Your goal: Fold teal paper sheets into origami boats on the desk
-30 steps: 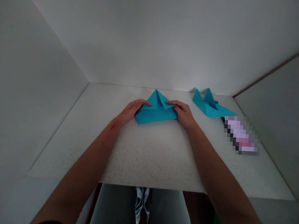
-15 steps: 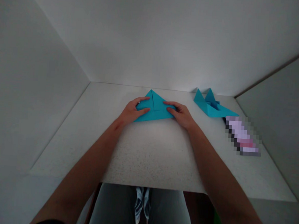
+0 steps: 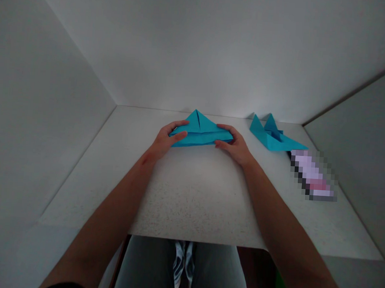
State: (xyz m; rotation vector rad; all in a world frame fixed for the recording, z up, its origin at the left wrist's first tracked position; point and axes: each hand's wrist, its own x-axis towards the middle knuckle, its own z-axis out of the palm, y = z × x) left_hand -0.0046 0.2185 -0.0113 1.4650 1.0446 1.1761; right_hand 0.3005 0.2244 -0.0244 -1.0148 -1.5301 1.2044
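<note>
The scene is dim and grey, with a soft glow low on the back wall that brightens the far middle of the speckled white worktop (image 3: 189,191) and fades toward the dark corners. Shadows are faint and soft-edged, with no glare. Straight wall edges splay outward toward the frame borders, the focus is mildly soft throughout, and a pixelated patch (image 3: 312,175) covers something on the right.
</note>
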